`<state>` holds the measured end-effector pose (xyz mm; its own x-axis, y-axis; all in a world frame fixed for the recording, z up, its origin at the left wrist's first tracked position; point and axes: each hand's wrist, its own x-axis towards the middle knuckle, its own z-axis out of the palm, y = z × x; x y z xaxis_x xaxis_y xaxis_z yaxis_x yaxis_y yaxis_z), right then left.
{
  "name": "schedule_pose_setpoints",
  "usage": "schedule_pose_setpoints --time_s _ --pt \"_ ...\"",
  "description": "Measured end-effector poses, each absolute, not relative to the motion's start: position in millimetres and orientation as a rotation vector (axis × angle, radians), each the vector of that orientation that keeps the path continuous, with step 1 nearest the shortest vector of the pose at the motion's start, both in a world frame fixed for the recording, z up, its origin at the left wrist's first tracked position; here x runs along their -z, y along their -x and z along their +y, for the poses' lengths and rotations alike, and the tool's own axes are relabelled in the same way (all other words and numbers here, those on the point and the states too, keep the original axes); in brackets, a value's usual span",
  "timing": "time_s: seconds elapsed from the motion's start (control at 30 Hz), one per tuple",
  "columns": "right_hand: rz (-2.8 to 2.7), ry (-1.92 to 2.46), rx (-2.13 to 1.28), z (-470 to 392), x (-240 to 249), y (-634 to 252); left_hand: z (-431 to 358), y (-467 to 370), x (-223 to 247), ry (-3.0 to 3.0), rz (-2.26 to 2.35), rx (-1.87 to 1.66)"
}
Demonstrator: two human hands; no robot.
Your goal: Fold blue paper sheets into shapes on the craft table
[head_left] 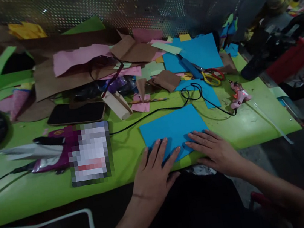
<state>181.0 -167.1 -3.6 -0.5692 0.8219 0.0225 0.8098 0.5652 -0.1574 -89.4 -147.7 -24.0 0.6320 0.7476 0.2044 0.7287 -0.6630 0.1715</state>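
A blue sheet of paper or foam (172, 124) lies on the green tabletop near its front edge. My left hand (154, 167) rests on the sheet's lower left part, with the fingers stretched out and spread. On its lower right part lies my right hand (214, 150), fingers extended and the thumb at the table edge. Neither hand grips anything. The sheet's near edge is partly hidden under both hands. To the right stands a pink glue gun (241, 97) with a small red light, its black cord (152, 113) running behind the sheet.
Scissors (211, 76) with yellow and red handles lie behind, near a larger blue sheet (202, 51). A dark phone (76, 113), a pencil (152, 100) and brown, pink and green scraps crowd the back. At left are a purple device (60, 152) and a blurred-out screen (91, 153).
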Motion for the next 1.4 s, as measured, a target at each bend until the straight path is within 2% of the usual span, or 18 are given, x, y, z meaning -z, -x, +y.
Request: schedule_pose_setpoints --time_s 0.83,1.0,1.13,1.27,1.4 --pt "-2.762 1.400 -0.097 -165.0 2.9 -178.9 -159.9 104.7 18.6 -2.783 1.316 -0.289" --pt "-2.614 1.310 -0.373 -144.7 -32.5 -161.5 -159.7 101.8 23.8 -2.796 1.296 -0.291" --pt "-2.543 0.994 -0.706 -110.7 -59.7 -108.9 -161.6 100.8 33.1 -2.789 1.323 -0.392" --pt "-2.578 0.802 -0.941 -78.1 -60.4 -46.3 -163.0 99.3 38.6 -2.724 1.342 -0.372" --pt "-2.622 0.727 -0.985 -62.6 -48.8 -8.2 -162.8 97.5 35.7 -2.591 1.322 -0.336"
